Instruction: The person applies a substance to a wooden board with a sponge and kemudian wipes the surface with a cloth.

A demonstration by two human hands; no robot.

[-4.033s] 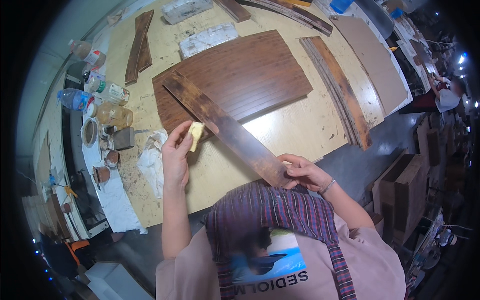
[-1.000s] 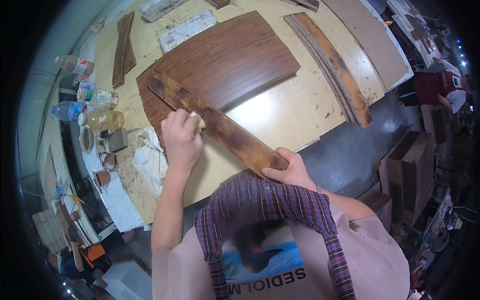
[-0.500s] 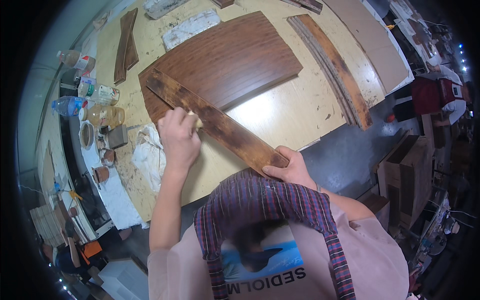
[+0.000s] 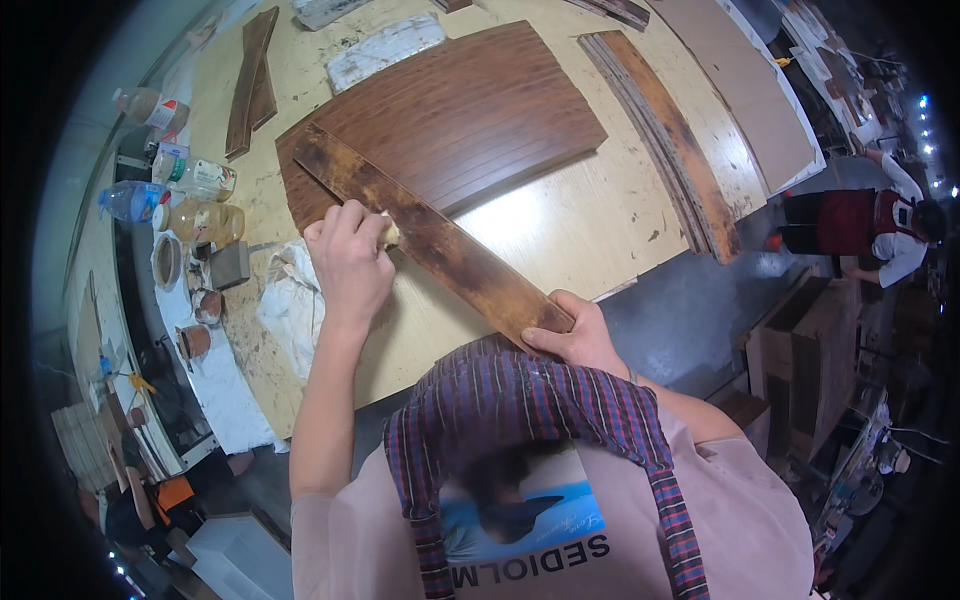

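A long brown wooden plank [image 4: 450, 255] with dark blotches slants from the upper left down toward my apron. My right hand [image 4: 575, 335] grips its near end, thumb on the top face and fingers around the edge. My left hand [image 4: 352, 262] is closed round a small pale-yellow pad [image 4: 390, 232], perhaps a sponge, held against the plank's left edge; most of it is hidden by the fingers. The plank's far end rests over a wide reddish-brown wooden panel [image 4: 470, 110] lying on the table. A crumpled white cloth [image 4: 291, 305] lies beside my left wrist.
Plastic bottles [image 4: 205, 222], a grey block [image 4: 229, 265] and small pots [image 4: 193, 342] stand along the left. More planks lie at the far left [image 4: 248, 85] and stacked on the right [image 4: 665, 145]. A white wrapped block [image 4: 385, 55] sits behind the panel. Another person [image 4: 860, 220] stands at right.
My left hand and the pad have shifted slightly left along the plank's edge. My right hand keeps its grip on the plank's end. The person at right has changed posture.
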